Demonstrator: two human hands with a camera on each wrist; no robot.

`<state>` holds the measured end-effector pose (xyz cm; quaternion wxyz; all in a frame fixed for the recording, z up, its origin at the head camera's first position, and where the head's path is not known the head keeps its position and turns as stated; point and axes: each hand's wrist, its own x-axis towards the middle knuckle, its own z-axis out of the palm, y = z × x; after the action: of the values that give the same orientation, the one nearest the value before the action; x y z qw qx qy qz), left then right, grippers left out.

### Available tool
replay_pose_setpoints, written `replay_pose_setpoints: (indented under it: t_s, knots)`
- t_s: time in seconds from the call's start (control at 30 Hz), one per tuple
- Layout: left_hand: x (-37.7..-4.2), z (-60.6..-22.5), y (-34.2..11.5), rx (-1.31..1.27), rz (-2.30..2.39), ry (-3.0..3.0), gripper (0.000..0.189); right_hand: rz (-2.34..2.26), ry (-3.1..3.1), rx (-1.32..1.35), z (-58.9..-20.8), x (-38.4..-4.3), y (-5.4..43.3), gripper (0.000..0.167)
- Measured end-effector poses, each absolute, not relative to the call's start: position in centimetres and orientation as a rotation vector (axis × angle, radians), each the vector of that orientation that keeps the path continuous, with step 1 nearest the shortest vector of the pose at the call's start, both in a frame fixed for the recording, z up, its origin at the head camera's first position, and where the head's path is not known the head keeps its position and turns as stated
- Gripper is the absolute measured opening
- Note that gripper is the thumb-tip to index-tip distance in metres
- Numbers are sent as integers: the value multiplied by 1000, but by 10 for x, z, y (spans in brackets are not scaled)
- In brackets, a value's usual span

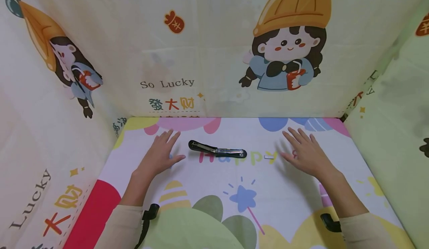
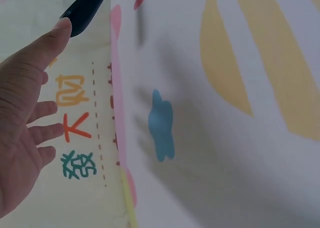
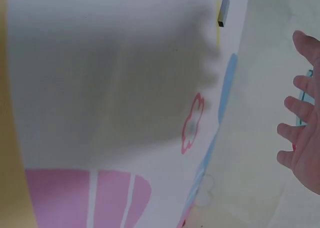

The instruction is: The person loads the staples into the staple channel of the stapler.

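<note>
- A black stapler (image 1: 218,152) lies unfolded on the table (image 1: 207,178), roughly midway between its left and right edges and closer to the far edge than to the near part in view.
- Its two arms spread left and right from the middle, the left one angled slightly toward the table's far left corner.
- A small silver staple strip (image 1: 269,157) lies just beside the stapler, on the side of the table's right edge, well short of that edge.
- The left hand (image 1: 162,154) hovers toward the far left corner, fingers spread and holding nothing; the head view shows a gap between its thumb and the stapler.
- The right hand (image 1: 306,152) hovers toward the far right corner, likewise spread and holding nothing, with the staple strip near its thumb.
- The hands are well apart, with stapler and strip between them.
- Beige sleeves (image 1: 118,224) and black wrist straps (image 1: 151,211) show below both hands.
- Printed cloth walls (image 1: 221,66) rise along the far, left and right edges.
</note>
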<state>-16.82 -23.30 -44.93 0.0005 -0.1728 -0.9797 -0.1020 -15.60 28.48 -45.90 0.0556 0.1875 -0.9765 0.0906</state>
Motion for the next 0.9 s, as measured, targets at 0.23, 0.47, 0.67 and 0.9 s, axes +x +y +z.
replay_pose_setpoints:
  t_s: [0.23,0.47,0.67,0.9]
  knots:
    - [-171,-452,-226,-570,-598,-3068,95,414,-2819,716,-468,-160,284,73]
    - [-176,-461,-218,-566,-816,-3007,89,596,-2812,760,-476,-165,282,70]
    - [-179,-471,-209,-567,-970,-2942,83,731,-2848,737,-481,-167,278,66]
    - [-181,-472,-201,-546,-1104,-2891,77,777,-2894,723,-487,-166,276,63]
